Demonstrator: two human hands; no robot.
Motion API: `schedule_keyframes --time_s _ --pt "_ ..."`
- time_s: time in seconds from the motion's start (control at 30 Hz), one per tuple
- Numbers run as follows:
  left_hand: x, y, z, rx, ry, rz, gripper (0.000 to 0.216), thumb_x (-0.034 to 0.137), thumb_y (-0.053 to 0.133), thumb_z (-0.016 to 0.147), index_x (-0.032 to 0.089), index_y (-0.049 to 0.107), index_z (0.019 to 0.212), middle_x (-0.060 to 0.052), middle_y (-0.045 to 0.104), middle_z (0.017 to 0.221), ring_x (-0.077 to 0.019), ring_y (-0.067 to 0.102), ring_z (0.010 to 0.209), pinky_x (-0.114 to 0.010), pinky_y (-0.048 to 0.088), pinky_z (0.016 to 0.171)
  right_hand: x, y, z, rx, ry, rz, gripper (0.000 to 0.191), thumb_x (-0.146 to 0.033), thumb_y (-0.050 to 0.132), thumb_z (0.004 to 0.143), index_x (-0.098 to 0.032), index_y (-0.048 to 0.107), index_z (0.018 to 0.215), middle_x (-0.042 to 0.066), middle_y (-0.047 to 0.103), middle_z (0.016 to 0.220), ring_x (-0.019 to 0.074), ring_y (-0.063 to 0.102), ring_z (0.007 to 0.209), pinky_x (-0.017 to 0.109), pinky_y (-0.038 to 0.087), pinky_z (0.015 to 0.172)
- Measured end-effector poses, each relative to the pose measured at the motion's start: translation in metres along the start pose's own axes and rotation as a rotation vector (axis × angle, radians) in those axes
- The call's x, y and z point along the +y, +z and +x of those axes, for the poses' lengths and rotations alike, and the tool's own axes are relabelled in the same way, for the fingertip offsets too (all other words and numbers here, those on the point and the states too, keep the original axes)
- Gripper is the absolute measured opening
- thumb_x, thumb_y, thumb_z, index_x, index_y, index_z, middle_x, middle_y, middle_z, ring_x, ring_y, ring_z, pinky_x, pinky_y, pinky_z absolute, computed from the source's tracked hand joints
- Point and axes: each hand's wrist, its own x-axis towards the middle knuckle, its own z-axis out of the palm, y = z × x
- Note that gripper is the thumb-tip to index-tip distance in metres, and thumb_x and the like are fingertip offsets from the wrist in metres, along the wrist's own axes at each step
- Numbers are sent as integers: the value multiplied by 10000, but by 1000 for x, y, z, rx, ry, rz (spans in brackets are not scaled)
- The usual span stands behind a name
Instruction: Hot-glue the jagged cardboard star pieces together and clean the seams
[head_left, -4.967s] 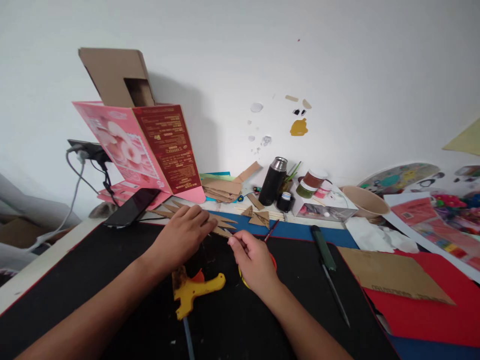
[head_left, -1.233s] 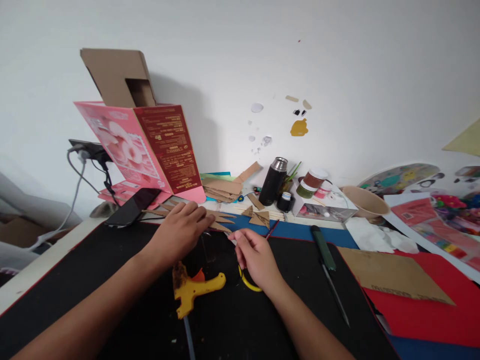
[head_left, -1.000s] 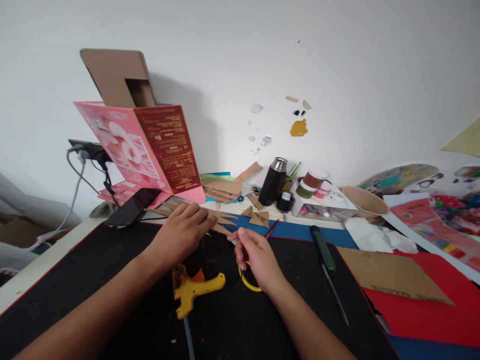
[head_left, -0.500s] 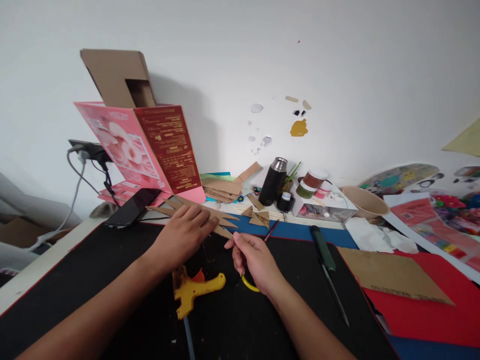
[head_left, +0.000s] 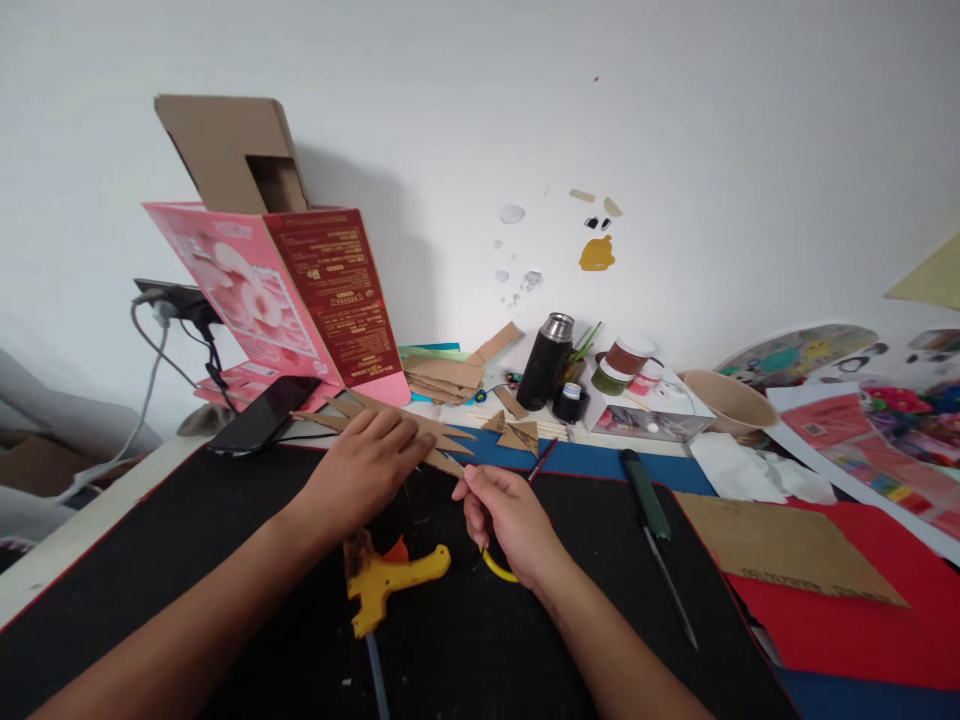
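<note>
My left hand (head_left: 366,462) is pressed over a brown cardboard piece (head_left: 442,443) cut into long pointed spikes, with its fingers closed on it. The spikes stick out on both sides of the hand. Beside it, my right hand (head_left: 511,522) is closed in a pinch at the tip of the lowest spike. A thin pale edge shows at those fingertips, too small to name. A yellow curved handle (head_left: 498,568) comes out below the right hand, its other end hidden. A yellow glue gun (head_left: 386,583) lies nearer me on the black mat, with a glue stick (head_left: 376,675) in it.
A green-handled knife (head_left: 656,535) lies to the right, near flat cardboard (head_left: 787,548) on red sheet. Cardboard scraps (head_left: 517,434), a black thermos (head_left: 545,365) and paint jars (head_left: 613,375) stand or lie behind. At left are a phone (head_left: 264,418) and a pink box (head_left: 262,290).
Both hands stay almost still on the cardboard piece. The right fingertips have shifted very slightly; the view has tilted a little.
</note>
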Motion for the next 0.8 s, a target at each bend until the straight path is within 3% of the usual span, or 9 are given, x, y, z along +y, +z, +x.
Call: schedule_keyframes --time_s 0.43,0.8 --pt "-6 3 -2 7 -63 -28 367 58 615 937 191 731 1259 -98 731 1038 -305 604 979 -440 468 863 -5 -2 1 55 -21 -4 534 -702 768 846 -180 684 771 -71 508 486 83 432 382 226 292 421" --pt "-13 -6 1 71 -182 -248 378 90 530 987 189 732 1290 -117 759 1115 -299 641 1012 -461 530 882 -15 -14 5 235 -147 -60 482 -661 753 867 -183 698 880 -70 529 538 89 431 404 230 307 428"
